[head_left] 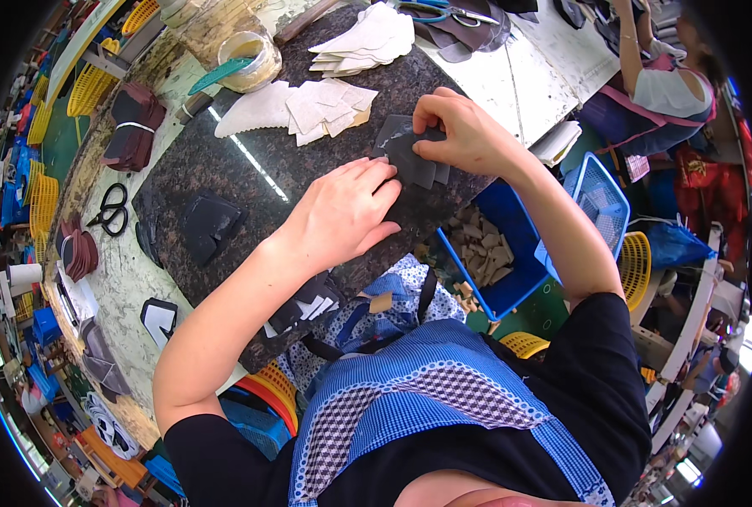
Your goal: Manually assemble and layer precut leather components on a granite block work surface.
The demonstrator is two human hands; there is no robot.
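Sheet pieces point(404, 164), dark grey, near the right edge of the stone slab point(279, 156), are pinched by the right hand point(458, 131)'s thumb and forefinger; slipping is best prevented by the left hand point(339, 211)'s close-held fingertips.

Black sleeves point(600, 372), blue checked apron point(469, 359)

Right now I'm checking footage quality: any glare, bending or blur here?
Head view: a glare streak crosses the slab; head view: the table bows at its left edge; head view: left hand and right hand look fairly sharp.
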